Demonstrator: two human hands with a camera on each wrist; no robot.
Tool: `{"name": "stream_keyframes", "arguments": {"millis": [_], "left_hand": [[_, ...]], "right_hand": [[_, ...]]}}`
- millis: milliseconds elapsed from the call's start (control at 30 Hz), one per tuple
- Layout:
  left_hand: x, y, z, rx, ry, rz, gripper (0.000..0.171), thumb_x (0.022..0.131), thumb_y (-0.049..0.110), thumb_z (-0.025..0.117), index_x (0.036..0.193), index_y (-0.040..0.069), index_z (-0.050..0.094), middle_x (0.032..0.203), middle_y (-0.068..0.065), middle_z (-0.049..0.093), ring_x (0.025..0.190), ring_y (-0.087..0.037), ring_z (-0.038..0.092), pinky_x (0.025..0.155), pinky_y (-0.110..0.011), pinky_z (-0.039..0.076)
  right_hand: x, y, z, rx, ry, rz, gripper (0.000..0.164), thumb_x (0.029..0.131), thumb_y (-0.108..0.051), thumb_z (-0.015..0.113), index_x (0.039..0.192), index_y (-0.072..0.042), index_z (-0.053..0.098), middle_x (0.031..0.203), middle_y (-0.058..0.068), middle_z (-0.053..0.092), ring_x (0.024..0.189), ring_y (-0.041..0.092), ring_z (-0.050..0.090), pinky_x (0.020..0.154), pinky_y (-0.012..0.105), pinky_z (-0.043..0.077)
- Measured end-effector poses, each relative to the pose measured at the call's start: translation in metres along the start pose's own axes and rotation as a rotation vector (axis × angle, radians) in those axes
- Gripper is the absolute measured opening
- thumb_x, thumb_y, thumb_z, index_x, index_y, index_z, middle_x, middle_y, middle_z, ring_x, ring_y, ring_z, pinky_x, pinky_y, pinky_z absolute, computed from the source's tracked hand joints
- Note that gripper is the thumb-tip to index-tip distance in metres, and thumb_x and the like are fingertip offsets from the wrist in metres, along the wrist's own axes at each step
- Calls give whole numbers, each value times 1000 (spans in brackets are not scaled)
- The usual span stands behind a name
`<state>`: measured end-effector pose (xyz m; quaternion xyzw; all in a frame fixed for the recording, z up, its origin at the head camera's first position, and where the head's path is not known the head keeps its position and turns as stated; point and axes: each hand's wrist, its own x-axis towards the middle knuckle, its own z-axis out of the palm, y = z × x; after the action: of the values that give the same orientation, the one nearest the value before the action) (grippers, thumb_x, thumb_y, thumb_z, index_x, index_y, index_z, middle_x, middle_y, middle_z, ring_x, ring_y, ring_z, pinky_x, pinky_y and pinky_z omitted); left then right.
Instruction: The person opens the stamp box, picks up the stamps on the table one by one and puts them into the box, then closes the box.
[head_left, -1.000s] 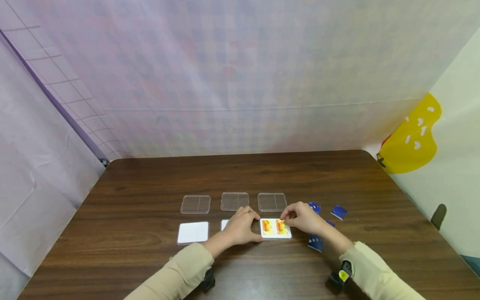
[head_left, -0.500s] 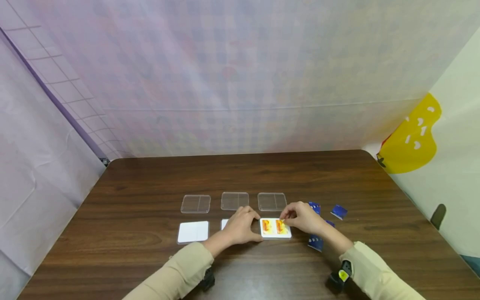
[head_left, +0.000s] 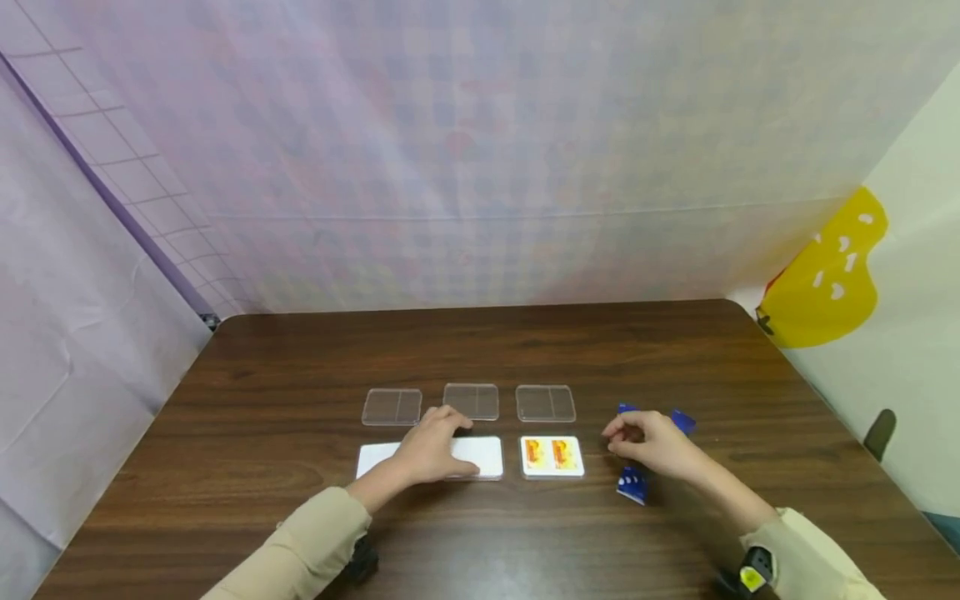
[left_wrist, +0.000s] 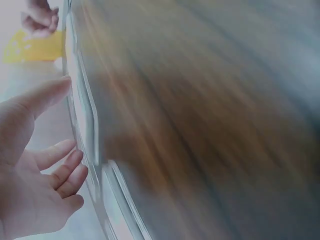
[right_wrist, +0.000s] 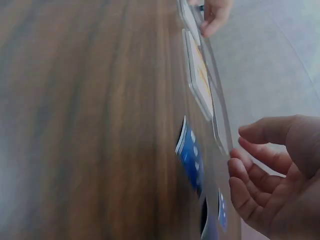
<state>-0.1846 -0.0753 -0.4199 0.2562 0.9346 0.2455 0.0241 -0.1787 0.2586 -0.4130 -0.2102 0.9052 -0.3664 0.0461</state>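
Observation:
My left hand hovers over or touches the middle white-topped flat case, thumb and fingers spread; whether it touches is unclear. Beside it, another white-topped case is partly covered by that hand. The right-hand case carries two yellow-orange printed pieces side by side. My right hand is above the blue printed pieces, its fingers loosely bent. In the right wrist view nothing shows between the thumb and fingers, and a blue piece lies on the table nearby.
Three transparent, divided lids lie in a row behind the cases: left lid, middle lid, right lid. Another blue piece lies farther right. A patterned curtain hangs behind the wooden table.
My left hand has moved left from the printed case to the middle white one. My right hand has left the printed piece and moved right, over the blue pieces.

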Motion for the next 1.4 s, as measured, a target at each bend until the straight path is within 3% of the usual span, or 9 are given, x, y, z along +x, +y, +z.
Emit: {"name": "stream_keyframes", "arguments": {"millis": [167,433,633,967,1400], "left_hand": [[-11,-12,-7,12,-1,-28,63,65,38,78,114,2,58,111,-10,56,103,-26,49,88,-41,43],[-24,-21,-10,9,2,-51,64,62,38,79,111,2,60,105,-9,56,98,-25,49,84,-40,45],[-26,-23,-7,20,15,-52,62,60,36,80,109,2,61,102,-8,56,96,-24,49,82,-40,45],[-27,-24,-4,8,34,-49,60,61,35,80,107,2,61,103,-9,56,96,-24,50,83,-39,45],[-27,-25,-3,10,37,-61,59,60,34,81,107,2,61,103,-8,56,95,-23,49,83,-39,45]], "right_hand": [[-23,3,-4,-95,24,7,23,73,-13,72,90,-1,64,79,1,61,66,3,54,58,21,47],[-47,-4,3,-168,77,145,34,66,-17,77,92,0,65,79,2,61,61,4,52,54,20,45],[-47,-3,10,-206,113,141,33,62,-16,79,88,-1,65,75,0,59,58,2,49,52,20,42],[-43,-2,12,-257,98,165,27,57,-15,80,76,-8,62,69,-3,57,61,8,50,55,22,42],[-42,-4,10,-235,90,203,34,57,-14,81,84,-3,63,71,-1,59,63,11,53,56,24,43]]}}
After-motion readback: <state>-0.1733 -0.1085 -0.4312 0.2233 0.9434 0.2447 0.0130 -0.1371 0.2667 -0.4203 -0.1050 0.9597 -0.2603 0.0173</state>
